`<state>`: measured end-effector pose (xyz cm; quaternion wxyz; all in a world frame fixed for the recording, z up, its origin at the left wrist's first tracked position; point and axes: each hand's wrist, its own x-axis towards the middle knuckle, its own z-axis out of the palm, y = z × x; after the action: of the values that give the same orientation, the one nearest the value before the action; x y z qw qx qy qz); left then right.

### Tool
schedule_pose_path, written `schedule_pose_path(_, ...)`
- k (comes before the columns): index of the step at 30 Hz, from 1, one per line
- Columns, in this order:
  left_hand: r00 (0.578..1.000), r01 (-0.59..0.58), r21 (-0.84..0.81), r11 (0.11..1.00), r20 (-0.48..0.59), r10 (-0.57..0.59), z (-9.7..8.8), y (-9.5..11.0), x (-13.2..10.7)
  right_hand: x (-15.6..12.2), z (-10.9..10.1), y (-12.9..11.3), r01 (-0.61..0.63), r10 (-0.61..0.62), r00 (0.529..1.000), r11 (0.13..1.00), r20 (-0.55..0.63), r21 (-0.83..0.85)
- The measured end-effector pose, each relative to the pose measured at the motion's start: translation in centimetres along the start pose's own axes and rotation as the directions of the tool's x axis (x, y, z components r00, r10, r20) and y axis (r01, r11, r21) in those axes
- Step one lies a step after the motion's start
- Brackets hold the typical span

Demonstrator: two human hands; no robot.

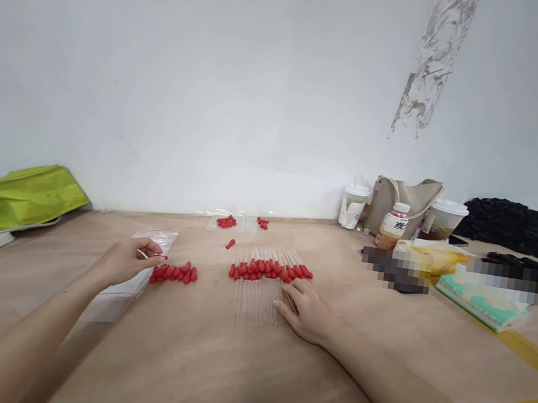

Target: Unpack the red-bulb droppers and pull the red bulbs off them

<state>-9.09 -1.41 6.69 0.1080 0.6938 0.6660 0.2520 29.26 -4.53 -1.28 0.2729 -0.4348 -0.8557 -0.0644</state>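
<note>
Left of the red-tipped tubes (263,269), the left grip (126,261) pinches a red piece (165,257); right grip (310,312), fingers parted, touches their right edge.

the bare left hand (127,262), slim in the fingers and narrow across the back, ran through a slender wrist into a smooth, bare left forearm (26,337), which bore a small dark speck (64,292) and widened toward the lower left corner of the view. the bare right hand (309,312) had a gently rounded back, slim fingers and a tapered thumb, and it joined a smooth, bare right forearm (412,391) that thickened toward the lower right. both forearms were uncovered along the whole stretch that showed, while the fingernails were too small to make out.
</note>
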Motion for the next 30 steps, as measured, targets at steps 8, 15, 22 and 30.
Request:
schedule_pose_path(8,0.998,0.046,-0.027,0.999,-0.037,-0.047,0.4,-0.3,0.0,0.3,-0.7,-0.2,0.009,-0.007,0.999,0.999,0.033,-0.053)
schedule_pose_path(15,0.991,0.115,-0.033,0.993,-0.069,-0.117,1.2,-2.6,0.7,0.1,-1.0,-0.4,0.018,-0.015,0.999,0.998,0.047,-0.053)
schedule_pose_path(22,0.961,0.276,-0.209,0.938,0.029,-0.277,1.5,-3.3,0.9,0.2,-0.9,0.0,-0.061,0.06,0.998,0.997,-0.023,-0.039)
schedule_pose_path(30,0.975,0.216,-0.157,0.964,-0.011,-0.221,1.1,-3.6,0.9,0.4,-1.1,0.9,-0.17,0.169,0.98,0.985,-0.105,0.002)
